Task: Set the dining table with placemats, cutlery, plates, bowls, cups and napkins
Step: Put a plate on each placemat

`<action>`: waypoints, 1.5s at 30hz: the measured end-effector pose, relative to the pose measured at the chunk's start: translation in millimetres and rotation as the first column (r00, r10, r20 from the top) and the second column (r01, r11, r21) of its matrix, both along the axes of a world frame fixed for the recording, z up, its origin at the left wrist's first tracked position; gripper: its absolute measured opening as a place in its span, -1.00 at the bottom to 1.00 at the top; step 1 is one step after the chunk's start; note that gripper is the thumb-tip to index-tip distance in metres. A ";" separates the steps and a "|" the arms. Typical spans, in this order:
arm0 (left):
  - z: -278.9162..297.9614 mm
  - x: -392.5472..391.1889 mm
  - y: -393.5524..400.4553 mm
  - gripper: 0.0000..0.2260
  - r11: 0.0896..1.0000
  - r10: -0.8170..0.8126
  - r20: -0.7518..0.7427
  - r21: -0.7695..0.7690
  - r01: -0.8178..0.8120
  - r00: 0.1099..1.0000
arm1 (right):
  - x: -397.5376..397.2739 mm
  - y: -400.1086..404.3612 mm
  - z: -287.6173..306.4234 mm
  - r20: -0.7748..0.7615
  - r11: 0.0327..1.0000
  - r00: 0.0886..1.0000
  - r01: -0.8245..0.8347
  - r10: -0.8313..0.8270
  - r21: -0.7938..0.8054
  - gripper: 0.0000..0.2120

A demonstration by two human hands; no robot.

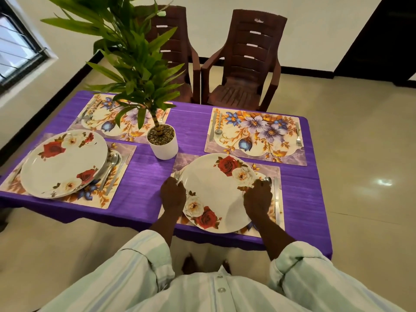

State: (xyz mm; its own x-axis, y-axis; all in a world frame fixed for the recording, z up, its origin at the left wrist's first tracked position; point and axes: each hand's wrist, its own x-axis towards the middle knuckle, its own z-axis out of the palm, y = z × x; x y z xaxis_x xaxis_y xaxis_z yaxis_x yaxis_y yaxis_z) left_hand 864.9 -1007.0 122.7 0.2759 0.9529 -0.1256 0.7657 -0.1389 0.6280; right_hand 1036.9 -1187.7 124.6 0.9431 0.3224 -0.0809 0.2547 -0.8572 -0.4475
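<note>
table (pixel 144 176): purple cloth, four floral placemats, potted plant (pixel 162 140) near the middle.
far right placemat (pixel 256 136): knife, spoon and fork laid, no plate yet.
stack of plates (pixel 63 163): on the near left placemat, apparently several.
rose-pattern plate (pixel 216 192): on the near right placemat (pixel 278 174), fork at its left rim, spoon and knife at its right.
left hand (pixel 172 194): at the plate's left edge, fingers curled on the rim.
right hand (pixel 257 195): at the right rim, likewise gripping.
handling: plate looks rigid, glossy, likely slippery, possibly breakable; best held at opposite rims and lowered flat.
</note>
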 end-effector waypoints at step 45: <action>4.4 -351.6 430.5 -0.75 0.928 0.372 0.090 -0.009 -0.373 0.924 | -363.0 520.9 -25.9 0.121 0.730 0.726 -0.683 0.676 0.021 -0.79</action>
State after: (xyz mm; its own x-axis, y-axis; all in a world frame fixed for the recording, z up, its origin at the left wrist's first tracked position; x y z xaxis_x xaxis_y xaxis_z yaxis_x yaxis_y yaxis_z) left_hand 513.3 -576.5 127.1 -0.0896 0.9900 -0.1092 0.7045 0.1405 0.6957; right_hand 673.9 -666.8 98.7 0.4709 0.8813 0.0403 0.8039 -0.4098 -0.4312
